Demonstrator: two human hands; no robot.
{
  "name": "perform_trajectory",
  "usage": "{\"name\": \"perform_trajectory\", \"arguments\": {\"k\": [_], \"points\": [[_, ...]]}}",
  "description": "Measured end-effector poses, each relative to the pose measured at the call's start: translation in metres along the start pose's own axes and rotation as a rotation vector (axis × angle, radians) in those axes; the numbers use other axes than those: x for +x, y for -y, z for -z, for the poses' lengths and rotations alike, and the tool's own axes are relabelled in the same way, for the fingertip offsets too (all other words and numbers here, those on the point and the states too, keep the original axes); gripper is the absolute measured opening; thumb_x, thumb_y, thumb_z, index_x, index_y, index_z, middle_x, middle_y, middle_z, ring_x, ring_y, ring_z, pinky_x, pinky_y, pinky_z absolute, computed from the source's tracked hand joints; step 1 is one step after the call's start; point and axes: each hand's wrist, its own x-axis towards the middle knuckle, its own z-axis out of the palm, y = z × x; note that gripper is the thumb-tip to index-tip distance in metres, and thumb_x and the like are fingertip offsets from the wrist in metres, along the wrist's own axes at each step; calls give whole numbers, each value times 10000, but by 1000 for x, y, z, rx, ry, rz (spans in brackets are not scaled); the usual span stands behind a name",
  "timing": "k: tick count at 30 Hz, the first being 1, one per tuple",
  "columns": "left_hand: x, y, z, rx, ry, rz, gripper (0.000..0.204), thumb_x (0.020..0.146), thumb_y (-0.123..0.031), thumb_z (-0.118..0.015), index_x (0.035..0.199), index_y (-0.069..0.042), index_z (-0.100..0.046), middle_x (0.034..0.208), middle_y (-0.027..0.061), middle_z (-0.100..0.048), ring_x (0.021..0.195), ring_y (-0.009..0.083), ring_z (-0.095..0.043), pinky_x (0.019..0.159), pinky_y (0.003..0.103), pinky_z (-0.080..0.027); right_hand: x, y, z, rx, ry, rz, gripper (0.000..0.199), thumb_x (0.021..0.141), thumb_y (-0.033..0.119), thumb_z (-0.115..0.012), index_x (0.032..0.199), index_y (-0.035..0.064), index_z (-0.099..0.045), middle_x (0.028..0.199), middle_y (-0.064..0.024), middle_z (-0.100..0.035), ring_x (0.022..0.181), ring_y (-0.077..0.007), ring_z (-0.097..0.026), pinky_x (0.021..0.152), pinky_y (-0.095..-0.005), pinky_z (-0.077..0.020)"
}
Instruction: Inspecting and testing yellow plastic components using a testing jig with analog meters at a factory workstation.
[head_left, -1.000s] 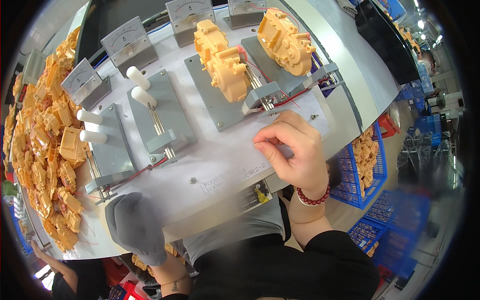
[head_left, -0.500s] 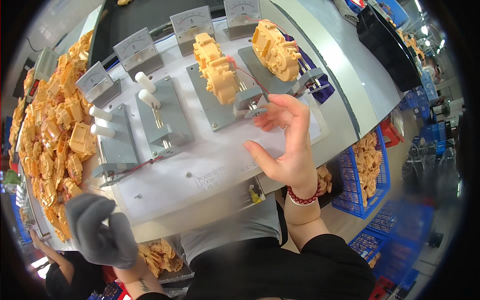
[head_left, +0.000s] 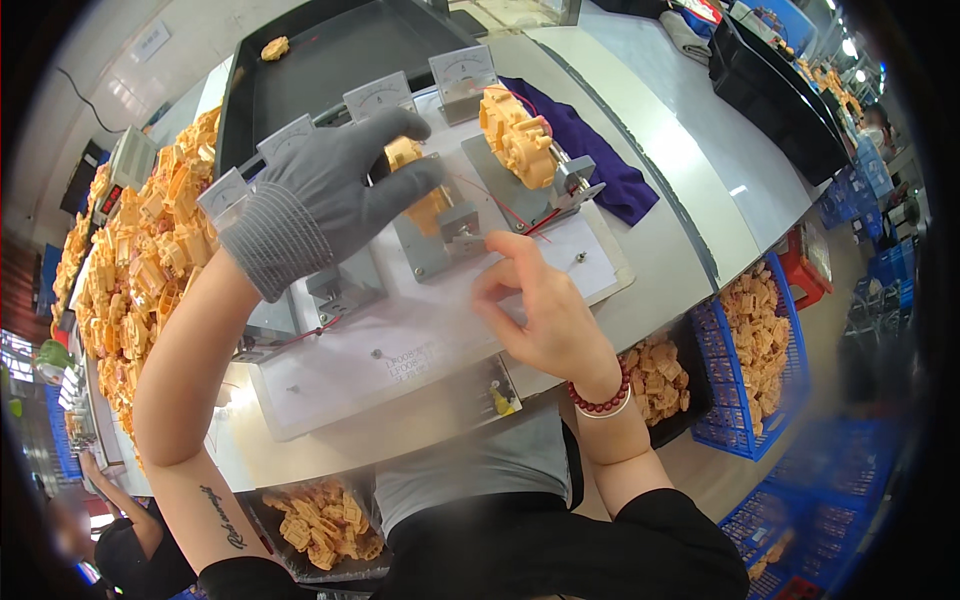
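In a grey knitted glove, my left hand [head_left: 335,185] reaches over the fixtures, thumb and fingers closed around a yellow plastic gearbox housing [head_left: 403,155]. That housing stands on a grey metal test fixture [head_left: 418,258] and is partly hidden by the glove. Bare, with a red bead bracelet, my right hand [head_left: 550,325] is at the front of the same fixture. Its index fingertip is beside the metal end block [head_left: 460,225], and its thumb stays apart from the bent fingers. Another yellow gearbox housing [head_left: 515,135] sits on the rightmost fixture, near red wires [head_left: 515,218].
Several analog meters [head_left: 463,75] stand behind the fixtures. A large pile of yellow housings [head_left: 150,270] lies at left; a black tray [head_left: 340,60] is behind. Purple cloth [head_left: 610,165] lies at right. A blue crate [head_left: 725,375] of yellow parts stands below the table's right side.
My left hand has moved up from the lower left onto the middle housing. My right hand has shifted slightly down and left, with its fingers more bent. The view has tilted.
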Motion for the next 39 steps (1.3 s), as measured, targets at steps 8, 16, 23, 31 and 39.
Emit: {"name": "perform_trajectory", "arguments": {"k": [8,16,23,31,39], "points": [[5,8,-27,-74,110,-112,386,944,-396,-501,1166,-86,-557,828,176,-679,913,356,-641,806,420,-467,10,7,-7,271,-124,143,584,730,58,-721,1254,-1,-469,1095,-144,-606,970,-260,-642,849,-336,-501],[10,-4,-24,65,63,115,374,889,-391,-592,1009,-38,-624,799,187,-665,739,319,-653,715,395,-491,10,3,0,255,-64,226,519,667,27,-669,1167,19,-530,1055,-107,-601,911,-232,-615,797,-315,-501],[18,12,9,68,-176,-101,327,890,-358,-573,1102,-116,-633,868,117,-676,831,276,-660,769,367,-514,10,0,3,246,-88,223,495,645,52,-643,1128,23,-540,1019,-104,-585,835,-246,-551,707,-333,-466],[119,219,46,-455,-151,137,299,941,-350,-566,1139,-133,-623,986,-22,-592,873,106,-549,772,299,-472,3,19,-8,62,-350,163,511,711,36,-637,1213,-3,-548,1045,-156,-593,865,-308,-558,802,-415,-480],[82,187,40,-687,-154,334,284,957,-295,-572,1148,-91,-622,862,-27,-583,646,38,-505,575,209,-429,-26,-14,37,-519,-662,239,140,699,56,-658,839,54,-653,869,-100,-596,807,-286,-559,716,-368,-463]]}}
